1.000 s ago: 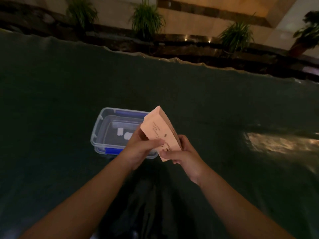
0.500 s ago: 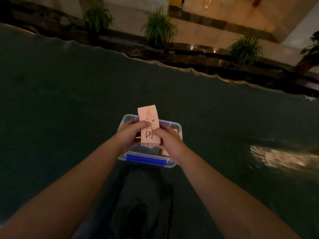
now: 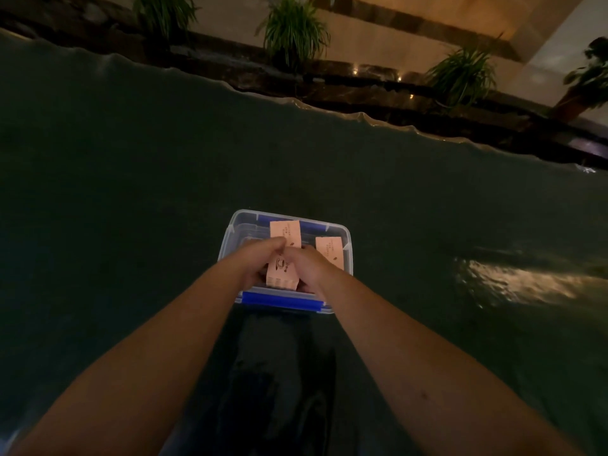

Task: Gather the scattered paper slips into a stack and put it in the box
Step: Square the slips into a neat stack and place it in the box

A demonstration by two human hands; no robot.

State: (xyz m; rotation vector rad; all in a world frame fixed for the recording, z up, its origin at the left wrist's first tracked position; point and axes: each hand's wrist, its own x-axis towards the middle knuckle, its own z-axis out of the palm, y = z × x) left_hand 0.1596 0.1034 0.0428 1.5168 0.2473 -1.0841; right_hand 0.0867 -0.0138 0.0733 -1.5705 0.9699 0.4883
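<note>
Both hands over one clear box (image 3: 230,233) with blue latches, sitting on the dark green bench (image 3: 131,192). Left hand (image 3: 255,263) and right hand (image 3: 311,268) together hold one stack (image 3: 282,274) of pink slips, thumbs on top, fingers curled around its sides; grip closed on the stack from both sides. Stack is inside the box opening, near edge thick and layered, far end tilted toward the far wall. A second pink slip (image 3: 330,255) shows at the right of the box, just beside the right hand; can't tell if it's a real slip or a reflection in the wall. Four potted plants (image 3: 292,31) line the ledge past the bench. One glare patch (image 3: 513,281) on the bench at right.
</note>
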